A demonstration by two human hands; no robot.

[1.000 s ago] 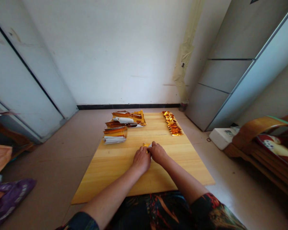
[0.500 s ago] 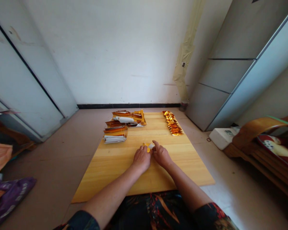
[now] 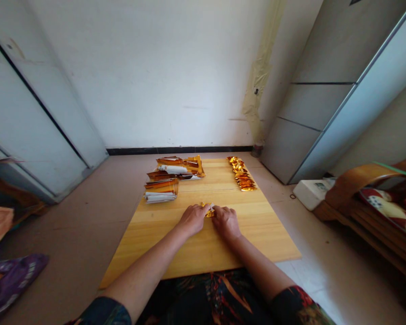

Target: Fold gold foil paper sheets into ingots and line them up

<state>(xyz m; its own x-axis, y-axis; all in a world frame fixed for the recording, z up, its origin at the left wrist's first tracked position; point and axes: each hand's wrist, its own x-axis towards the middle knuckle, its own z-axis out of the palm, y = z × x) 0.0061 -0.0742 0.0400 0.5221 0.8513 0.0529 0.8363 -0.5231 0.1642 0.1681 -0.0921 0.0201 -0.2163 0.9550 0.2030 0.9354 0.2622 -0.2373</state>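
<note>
Low over the middle of the wooden board [image 3: 176, 241], both hands grip a small gold foil sheet [image 3: 209, 214] that shows a bit of white. My left hand [image 3: 192, 219] pinches its left side with fingers closed. On the opposite side my right hand [image 3: 226, 221] has its fingers curled down onto the foil. Parts of the sheet are hidden under the fingers. Farther back on the left lie stacks of gold-brown and white wrapper sheets [image 3: 161, 187]. A row of shiny folded gold foil pieces [image 3: 243, 176] runs along the far right.
A wall [image 3: 172, 90] stands beyond the board. To the right are a grey refrigerator [image 3: 301, 122], a white box [image 3: 309, 194] and a wooden seat [image 3: 368, 225]. A purple bag [image 3: 16, 280] lies on the floor at left.
My right hand's raised index finger has come down and curled onto the foil. The left hand has shifted slightly left and up. More of the gold foil shows between the hands.
</note>
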